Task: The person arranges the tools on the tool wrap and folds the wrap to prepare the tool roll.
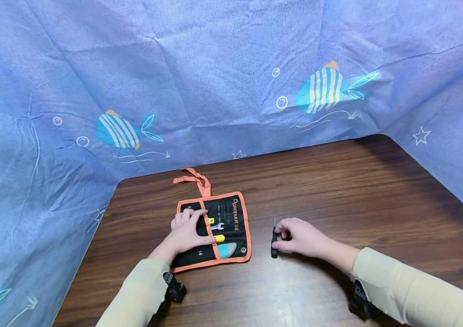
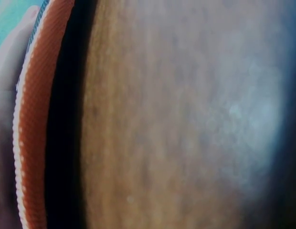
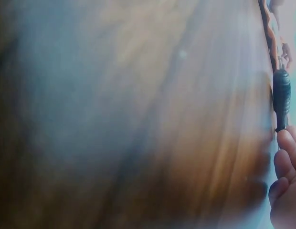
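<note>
A black tool pouch (image 1: 224,213) with orange trim lies spread on the table, its edge large in the left wrist view. My left hand (image 1: 186,229) rests across its pocket, thumb and fingertips along the orange pocket edge. Sticking out of the pocket are a wrench (image 1: 218,226), a yellow-handled tool (image 1: 219,238) and a teal-and-grey rounded tool end (image 1: 226,250). To the right of the pouch, my right hand (image 1: 300,237) pinches a small black-handled screwdriver (image 1: 274,245) between thumb and fingers, its thin shaft pointing away from me. The screwdriver handle (image 3: 281,95) also shows in the right wrist view.
The dark wooden table (image 1: 317,181) has rounded far corners. A blue fabric curtain (image 1: 215,81) printed with fish hangs along its back and sides. Orange ties (image 1: 200,181) trail from the pouch's far edge. A small black device (image 1: 176,290) is strapped at each wrist.
</note>
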`<action>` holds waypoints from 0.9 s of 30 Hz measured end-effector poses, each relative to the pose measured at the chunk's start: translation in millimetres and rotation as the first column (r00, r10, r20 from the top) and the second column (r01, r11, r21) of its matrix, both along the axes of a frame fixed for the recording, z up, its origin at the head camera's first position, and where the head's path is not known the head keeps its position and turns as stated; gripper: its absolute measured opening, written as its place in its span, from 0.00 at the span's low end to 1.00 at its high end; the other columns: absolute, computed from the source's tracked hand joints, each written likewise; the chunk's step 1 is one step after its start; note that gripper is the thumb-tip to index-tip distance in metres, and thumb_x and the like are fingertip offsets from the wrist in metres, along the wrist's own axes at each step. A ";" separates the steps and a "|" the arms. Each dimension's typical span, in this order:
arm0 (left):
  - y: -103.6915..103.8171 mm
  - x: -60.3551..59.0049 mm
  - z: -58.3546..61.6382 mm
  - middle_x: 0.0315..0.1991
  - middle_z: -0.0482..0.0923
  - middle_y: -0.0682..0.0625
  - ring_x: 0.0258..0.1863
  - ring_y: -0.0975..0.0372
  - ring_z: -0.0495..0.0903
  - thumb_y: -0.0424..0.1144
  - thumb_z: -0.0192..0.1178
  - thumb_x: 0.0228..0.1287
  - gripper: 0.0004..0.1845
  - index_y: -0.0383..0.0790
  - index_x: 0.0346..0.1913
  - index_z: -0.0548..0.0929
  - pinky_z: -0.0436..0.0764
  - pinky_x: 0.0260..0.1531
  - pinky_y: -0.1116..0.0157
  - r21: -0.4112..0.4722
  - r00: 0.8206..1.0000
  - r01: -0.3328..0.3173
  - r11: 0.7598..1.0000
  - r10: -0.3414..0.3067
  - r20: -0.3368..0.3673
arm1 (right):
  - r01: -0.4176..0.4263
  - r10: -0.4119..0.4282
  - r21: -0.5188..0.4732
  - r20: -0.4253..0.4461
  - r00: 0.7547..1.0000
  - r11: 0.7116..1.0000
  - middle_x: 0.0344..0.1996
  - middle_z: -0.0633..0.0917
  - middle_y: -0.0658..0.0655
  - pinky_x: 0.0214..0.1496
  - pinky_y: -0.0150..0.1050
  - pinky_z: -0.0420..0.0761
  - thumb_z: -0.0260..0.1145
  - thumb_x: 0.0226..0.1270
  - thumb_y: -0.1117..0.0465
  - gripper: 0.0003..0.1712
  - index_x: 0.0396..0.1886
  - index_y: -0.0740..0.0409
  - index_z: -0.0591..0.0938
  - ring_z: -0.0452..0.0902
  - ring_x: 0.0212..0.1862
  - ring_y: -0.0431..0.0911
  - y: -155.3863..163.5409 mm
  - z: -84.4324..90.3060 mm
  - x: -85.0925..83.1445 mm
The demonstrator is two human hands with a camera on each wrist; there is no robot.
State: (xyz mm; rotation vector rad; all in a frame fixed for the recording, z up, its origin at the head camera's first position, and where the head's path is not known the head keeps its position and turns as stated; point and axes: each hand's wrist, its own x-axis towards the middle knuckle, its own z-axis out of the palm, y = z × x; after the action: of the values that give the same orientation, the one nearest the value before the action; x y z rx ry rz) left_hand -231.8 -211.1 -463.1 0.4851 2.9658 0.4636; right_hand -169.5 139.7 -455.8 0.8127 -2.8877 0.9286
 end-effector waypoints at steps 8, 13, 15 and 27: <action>-0.1 0.4 -1.4 0.56 0.64 0.45 0.55 0.48 0.57 0.77 0.59 0.36 0.52 0.54 0.66 0.66 0.53 0.55 0.43 0.002 1.000 -0.003 1.000 0.003 -0.013 | 0.025 -0.025 0.002 -0.052 0.998 1.000 0.25 0.73 0.40 0.38 0.37 0.72 0.71 0.51 0.46 0.19 0.34 0.53 0.79 0.69 0.33 0.37 -7.8 -4.8 -1.1; -0.4 0.5 -1.8 0.56 0.64 0.45 0.55 0.48 0.56 0.77 0.59 0.37 0.52 0.54 0.67 0.66 0.53 0.55 0.43 0.005 1.000 -0.002 1.000 0.002 -0.009 | 0.042 -0.040 0.023 -0.062 0.997 0.999 0.26 0.74 0.40 0.39 0.37 0.73 0.71 0.50 0.49 0.18 0.35 0.54 0.79 0.71 0.34 0.38 -10.8 -4.4 -1.5; -0.3 0.8 -1.4 0.56 0.64 0.45 0.55 0.48 0.57 0.77 0.59 0.37 0.52 0.54 0.67 0.65 0.52 0.55 0.43 0.005 1.000 -0.003 1.000 0.003 -0.008 | 0.031 -0.030 0.014 -0.060 0.998 0.999 0.27 0.76 0.41 0.41 0.38 0.74 0.69 0.50 0.53 0.16 0.38 0.55 0.79 0.72 0.36 0.39 -9.8 -4.2 -1.9; 0.7 1.1 -0.4 0.56 0.64 0.44 0.54 0.48 0.56 0.76 0.60 0.38 0.51 0.54 0.67 0.65 0.51 0.56 0.43 0.007 1.000 -0.003 1.000 0.003 -0.003 | -0.071 0.075 0.036 -0.120 0.990 0.997 0.27 0.75 0.40 0.36 0.35 0.72 0.68 0.51 0.59 0.07 0.32 0.52 0.81 0.70 0.32 0.36 4.8 -4.3 -5.9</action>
State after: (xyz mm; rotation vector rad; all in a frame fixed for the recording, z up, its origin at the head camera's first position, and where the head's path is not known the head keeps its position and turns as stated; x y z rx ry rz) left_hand -230.7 -210.4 -463.6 0.4823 2.9695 0.4742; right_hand -175.4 144.5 -460.1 0.9479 -2.7921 0.8105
